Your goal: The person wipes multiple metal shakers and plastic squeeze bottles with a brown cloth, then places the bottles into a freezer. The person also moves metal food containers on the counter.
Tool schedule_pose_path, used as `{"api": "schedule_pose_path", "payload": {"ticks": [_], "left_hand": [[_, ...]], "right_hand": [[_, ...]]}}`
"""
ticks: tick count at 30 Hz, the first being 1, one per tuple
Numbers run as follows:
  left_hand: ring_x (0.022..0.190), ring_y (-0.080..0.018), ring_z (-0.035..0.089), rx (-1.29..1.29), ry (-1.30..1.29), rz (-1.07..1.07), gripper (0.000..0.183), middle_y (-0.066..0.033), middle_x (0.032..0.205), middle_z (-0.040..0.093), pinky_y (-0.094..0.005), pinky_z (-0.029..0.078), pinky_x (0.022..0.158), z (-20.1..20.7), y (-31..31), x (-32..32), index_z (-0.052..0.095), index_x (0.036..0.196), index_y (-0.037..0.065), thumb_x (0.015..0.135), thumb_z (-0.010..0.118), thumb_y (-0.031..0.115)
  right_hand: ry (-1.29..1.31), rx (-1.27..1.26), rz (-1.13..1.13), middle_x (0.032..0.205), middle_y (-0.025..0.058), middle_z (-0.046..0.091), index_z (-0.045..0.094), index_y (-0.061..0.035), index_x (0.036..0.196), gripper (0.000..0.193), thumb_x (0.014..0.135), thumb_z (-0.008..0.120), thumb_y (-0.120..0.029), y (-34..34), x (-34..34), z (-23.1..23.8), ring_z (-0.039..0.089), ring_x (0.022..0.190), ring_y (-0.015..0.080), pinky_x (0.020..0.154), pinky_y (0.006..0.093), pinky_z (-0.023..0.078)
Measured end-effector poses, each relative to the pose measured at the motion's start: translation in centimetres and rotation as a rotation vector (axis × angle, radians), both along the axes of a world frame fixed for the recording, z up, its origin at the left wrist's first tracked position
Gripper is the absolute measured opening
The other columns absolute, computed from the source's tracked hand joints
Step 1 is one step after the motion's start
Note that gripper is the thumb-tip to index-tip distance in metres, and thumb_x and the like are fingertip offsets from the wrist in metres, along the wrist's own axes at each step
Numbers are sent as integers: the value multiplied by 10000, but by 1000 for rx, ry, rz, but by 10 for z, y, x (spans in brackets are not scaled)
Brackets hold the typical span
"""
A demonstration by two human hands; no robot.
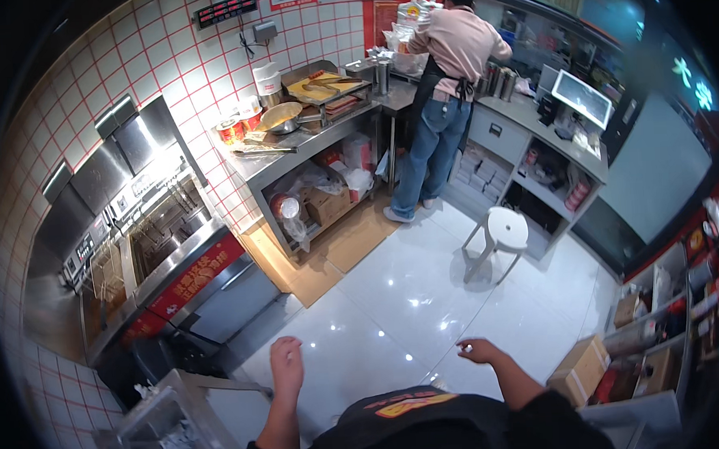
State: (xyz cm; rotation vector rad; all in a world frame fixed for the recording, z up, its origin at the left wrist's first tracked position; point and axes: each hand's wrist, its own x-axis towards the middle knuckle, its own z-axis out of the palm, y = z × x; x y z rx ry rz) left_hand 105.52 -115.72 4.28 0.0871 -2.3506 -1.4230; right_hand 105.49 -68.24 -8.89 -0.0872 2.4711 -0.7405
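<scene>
My left hand [286, 362] is raised over the tiled floor, its fingers loosely bent and a little apart, with nothing seen in it. Off to the right, my right hand [478, 351] is held in the air at about the same height, its fingers curled in. A tiny pale spot shows at those fingertips, too small to name. Neither hand touches a surface. Nearest to the left hand is a steel-framed cabinet [190, 380]; a white stool [506, 230] stands on the floor beyond the right hand.
Deep fryers [161, 235] line the left wall. A steel counter [251, 167] holds a tray, tubs and tongs. A co-worker [450, 81] in a dark apron stands with their back to me by the far counter. Boxes [580, 369] and shelves are at the right.
</scene>
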Motion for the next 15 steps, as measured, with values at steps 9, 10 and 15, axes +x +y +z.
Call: {"api": "schedule_pose_path", "payload": {"ticks": [9,10,15], "left_hand": [[1145,-308,480,-396,-146,-487,683,-149,1196,548,-366,456,847,0,222,-35,362,1352,196,750,675,122],[1128,-301,504,-334,-155,-506,769,-149,1173,569,-362,461,844,3,219,-36,268,1400,213,753,673,126],[830,-242,642,-90,-741,-395,808,-107,875,668,-330,495,757,10,181,-54,238,1430,205,753,676,148]], "right_hand": [[-166,311,-359,944,121,672,636,-106,1095,445,751,646,-387,246,89,-14,632,909,269,833,360,493],[-174,329,-360,944,124,673,639,-107,1092,447,744,650,-388,250,84,-16,633,907,271,837,362,493],[-112,134,-265,993,144,661,629,-91,1102,438,769,646,-376,205,12,-13,633,926,271,822,353,495]]}}
